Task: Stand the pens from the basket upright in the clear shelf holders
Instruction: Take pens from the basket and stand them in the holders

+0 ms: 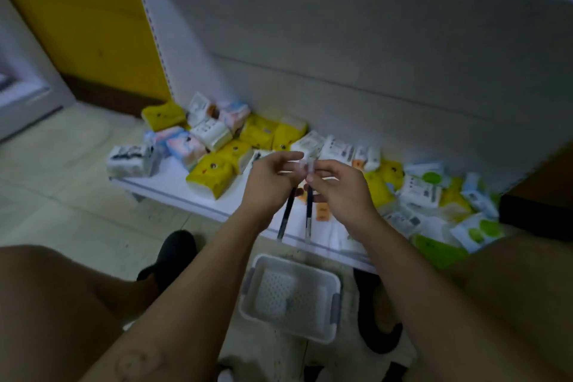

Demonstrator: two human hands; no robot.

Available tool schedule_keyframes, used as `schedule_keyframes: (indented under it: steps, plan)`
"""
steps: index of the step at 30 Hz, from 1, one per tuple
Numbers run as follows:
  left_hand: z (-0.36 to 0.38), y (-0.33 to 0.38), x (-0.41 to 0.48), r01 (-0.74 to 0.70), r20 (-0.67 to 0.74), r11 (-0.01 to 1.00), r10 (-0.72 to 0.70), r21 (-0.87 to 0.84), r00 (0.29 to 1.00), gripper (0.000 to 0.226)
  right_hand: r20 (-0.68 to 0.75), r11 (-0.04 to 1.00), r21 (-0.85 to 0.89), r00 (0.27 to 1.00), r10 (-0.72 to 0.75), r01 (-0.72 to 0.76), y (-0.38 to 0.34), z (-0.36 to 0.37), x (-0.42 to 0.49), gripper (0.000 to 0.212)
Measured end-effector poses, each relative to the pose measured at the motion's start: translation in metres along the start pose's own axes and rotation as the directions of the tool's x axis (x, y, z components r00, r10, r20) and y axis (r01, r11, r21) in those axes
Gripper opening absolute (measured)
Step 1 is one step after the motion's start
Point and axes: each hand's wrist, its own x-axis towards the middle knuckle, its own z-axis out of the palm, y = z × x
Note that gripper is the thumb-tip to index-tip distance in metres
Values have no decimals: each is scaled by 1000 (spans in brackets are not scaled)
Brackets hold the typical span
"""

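A dark pen [286,214] is pinched by the left hand [273,183] and a second pen [308,214] by the right hand [341,189]. Both are held hanging over the low shelf [173,186], above the floor-set basket [297,263], with tissue packs [210,172] seen behind.

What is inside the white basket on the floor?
No pens show in the basket, only its perforated bottom with a pale patch. Blur and its walls could hide small things.
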Motion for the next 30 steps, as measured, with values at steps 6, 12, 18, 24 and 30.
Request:
schedule_keyframes:
  steps: [6,12,18,24,30]
  plan:
    - [33,76,-2,-241,44,965,238,99,970,27,-113,982,20,976,-185,188,-60,-48,-6,29]
    - [74,153,-10,-454,164,860,425,234,890,25,-225,921,-108,893,-390,375,-120,-110,-29,39]
    - [130,231,-25,-666,290,662,599,345,746,20,-310,854,-228,796,-520,468,-186,-183,-58,41]
    - [196,299,-43,-790,403,515,679,334,613,19,-387,793,-344,693,-608,503,-241,-254,-79,35]
    - [254,348,-47,-859,448,433,733,273,512,22,-463,756,-366,598,-654,543,-285,-313,-83,32]
